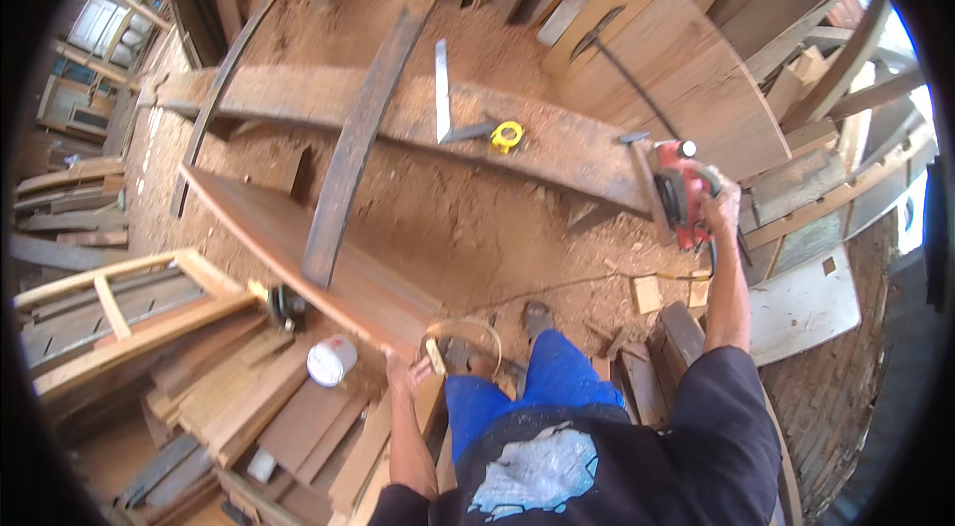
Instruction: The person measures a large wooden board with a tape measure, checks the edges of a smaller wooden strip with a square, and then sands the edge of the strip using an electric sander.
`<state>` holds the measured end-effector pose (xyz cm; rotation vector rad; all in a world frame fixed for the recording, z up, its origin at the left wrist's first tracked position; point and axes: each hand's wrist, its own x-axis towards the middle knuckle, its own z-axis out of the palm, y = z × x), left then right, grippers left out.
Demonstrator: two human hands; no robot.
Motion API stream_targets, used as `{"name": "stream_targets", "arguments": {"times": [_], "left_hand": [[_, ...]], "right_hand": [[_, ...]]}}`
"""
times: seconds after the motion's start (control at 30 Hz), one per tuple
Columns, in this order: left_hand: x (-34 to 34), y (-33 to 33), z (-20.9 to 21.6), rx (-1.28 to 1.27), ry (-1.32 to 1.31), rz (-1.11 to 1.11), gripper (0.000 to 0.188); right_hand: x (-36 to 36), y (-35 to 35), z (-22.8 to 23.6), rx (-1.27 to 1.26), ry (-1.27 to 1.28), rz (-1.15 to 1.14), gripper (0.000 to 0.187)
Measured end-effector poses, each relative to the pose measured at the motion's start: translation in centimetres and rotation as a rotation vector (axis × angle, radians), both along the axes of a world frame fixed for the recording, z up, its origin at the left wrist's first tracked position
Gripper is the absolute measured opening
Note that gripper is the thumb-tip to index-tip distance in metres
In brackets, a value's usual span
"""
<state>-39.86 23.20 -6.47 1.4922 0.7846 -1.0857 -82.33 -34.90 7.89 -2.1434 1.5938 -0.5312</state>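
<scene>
My right hand (724,208) is wrapped round the handle of a red electric hand planer (686,188), at the right end of a long, thick wooden beam (587,148). At lower centre, my left hand (404,373) is closed on the near end of a wide reddish wooden board (338,272); its fingers are partly hidden. That board slants away to the left, under the end of a dark wooden strip (348,148) lying across the beam. A metal square (443,98) and a yellow tape measure (507,136) rest on the beam.
A white bucket (331,361) and a dark power tool (285,307) stand at left. A cord (567,280) runs over the sawdust-covered ground near my feet. Stacked planks (239,392) lie at lower left. Broad wooden panels (676,78) lean at right, and a white sheet (806,312) lies below them.
</scene>
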Motion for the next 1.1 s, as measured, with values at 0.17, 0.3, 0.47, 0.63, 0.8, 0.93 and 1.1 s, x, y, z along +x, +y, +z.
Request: {"name": "stream_targets", "arguments": {"times": [0.17, 0.3, 0.47, 0.63, 0.8, 0.93, 1.1], "left_hand": [[1.0, 0.6, 0.6, 0.205, -0.101, -0.295, 0.077], [0.4, -0.8, 3.7, 0.187, -0.059, -0.38, 0.074], [1.2, -0.4, 2.9, 0.274, -0.131, -0.487, 0.059], [1.5, 0.8, 0.6, 0.19, -0.131, -0.463, 0.052], [2.1, 3.0, -3.0, 0.06, -0.245, -0.534, 0.038], [2.2, 1.7, 1.5, -0.118, -0.189, -0.561, 0.035], [0.7, 3.2, 2.5, -0.175, -0.372, -0.712, 0.06]], "right_hand": [[-0.5, -0.3, -2.5, 0.257, -0.254, -0.236, 0.031], [-0.3, 0.5, -1.3, 0.304, -0.218, -0.279, 0.022], [-1.4, 4.8, -1.0, 0.204, -0.225, -0.467, 0.025], [-4.4, 12.9, 2.1, 0.576, -0.529, -0.474, 0.024], [-0.1, 22.1, 4.7, 0.731, -0.702, -0.369, 0.032], [4.1, 26.3, 0.3, 0.858, -0.671, -0.282, 0.033], [16.5, 31.2, 2.1, 1.05, -0.51, 0.002, 0.028]]}}
